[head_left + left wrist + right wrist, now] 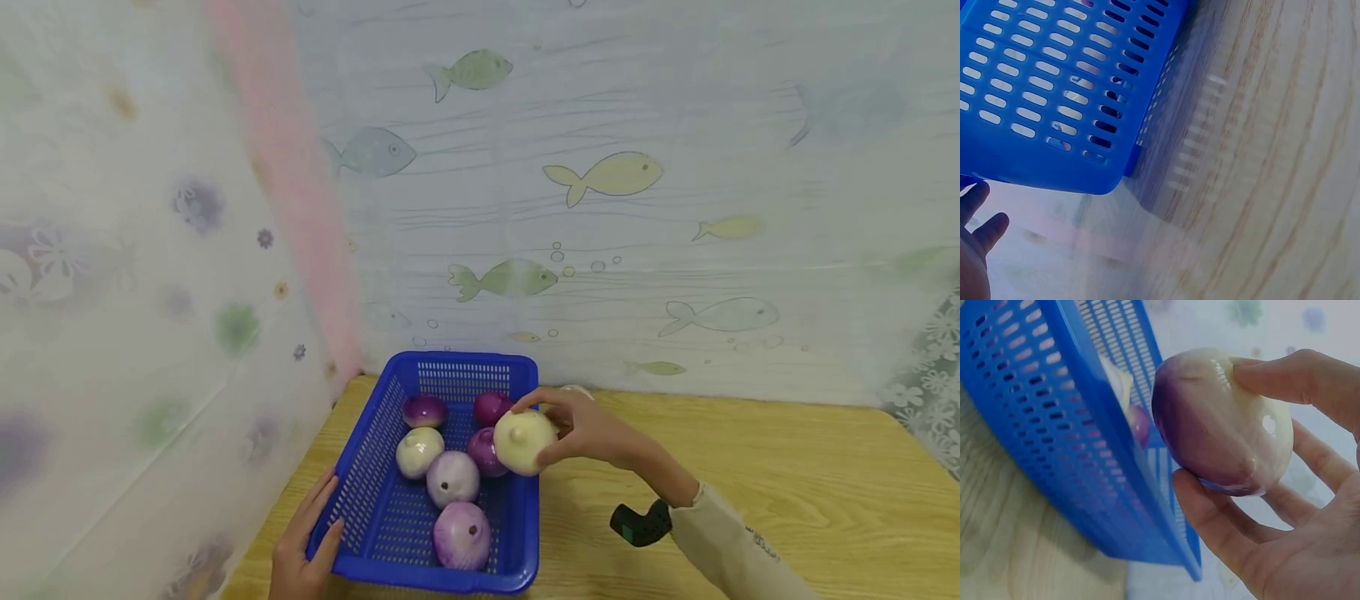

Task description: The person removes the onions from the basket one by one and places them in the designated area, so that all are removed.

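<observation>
Holding a pale onion (pixel 521 446) in the right hand (pixel 579 427), over the basket's right rim (pixel 532 525); resting the left hand (pixel 302 546), loosely spread, against its near left corner.

Looks like smooth, hard plastic in the blue basket (pixel 420 577), lightly shiny along its rim and pierced with slots; tight, glossy skin on the cream-and-purple onion (pixel 1210 425) at the basket's right rim, catching sharp highlights; equally shiny on the purple onion (pixel 425 411) and white onion (pixel 420 452) inside the basket; wood-look grain with a low sheen on the counter (pixel 750 433) under the basket; thin, mostly matt sheeting, cloth or plastic impossible to tell, on the printed backdrop (pixel 637 250) behind the basket; matt cloth in the cream sleeve (pixel 738 542) right of the basket.
</observation>
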The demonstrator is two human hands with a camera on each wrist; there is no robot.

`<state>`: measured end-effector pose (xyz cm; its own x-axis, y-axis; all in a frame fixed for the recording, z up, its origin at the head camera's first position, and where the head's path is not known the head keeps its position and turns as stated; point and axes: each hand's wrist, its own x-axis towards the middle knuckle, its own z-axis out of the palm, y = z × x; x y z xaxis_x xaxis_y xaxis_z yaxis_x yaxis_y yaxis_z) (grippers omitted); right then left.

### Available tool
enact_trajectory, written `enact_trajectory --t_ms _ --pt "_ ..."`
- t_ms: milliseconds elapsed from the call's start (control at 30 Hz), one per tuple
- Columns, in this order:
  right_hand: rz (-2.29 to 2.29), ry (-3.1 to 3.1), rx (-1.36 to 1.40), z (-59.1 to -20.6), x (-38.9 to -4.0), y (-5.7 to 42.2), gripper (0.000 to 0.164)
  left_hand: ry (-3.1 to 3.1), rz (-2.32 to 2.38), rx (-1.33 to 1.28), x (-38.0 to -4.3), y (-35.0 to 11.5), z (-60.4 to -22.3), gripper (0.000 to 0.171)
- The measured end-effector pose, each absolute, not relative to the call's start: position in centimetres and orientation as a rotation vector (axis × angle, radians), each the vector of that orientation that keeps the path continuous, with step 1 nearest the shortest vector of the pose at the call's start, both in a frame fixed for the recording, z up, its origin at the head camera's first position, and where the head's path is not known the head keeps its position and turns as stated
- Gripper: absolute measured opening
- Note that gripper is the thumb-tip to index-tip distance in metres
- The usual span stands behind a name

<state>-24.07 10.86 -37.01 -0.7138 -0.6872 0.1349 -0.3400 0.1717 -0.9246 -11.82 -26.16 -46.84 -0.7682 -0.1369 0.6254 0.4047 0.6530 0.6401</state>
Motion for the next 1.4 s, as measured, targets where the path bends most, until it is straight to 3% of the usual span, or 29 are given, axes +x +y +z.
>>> enact_trajectory --t_ms 1400 --pt "-1.610 2.357 -0.598 -41.1 -27.9 21.3 0.060 -2.240 -1.060 -0.158 -11.6 -25.9 -46.6 0.049"
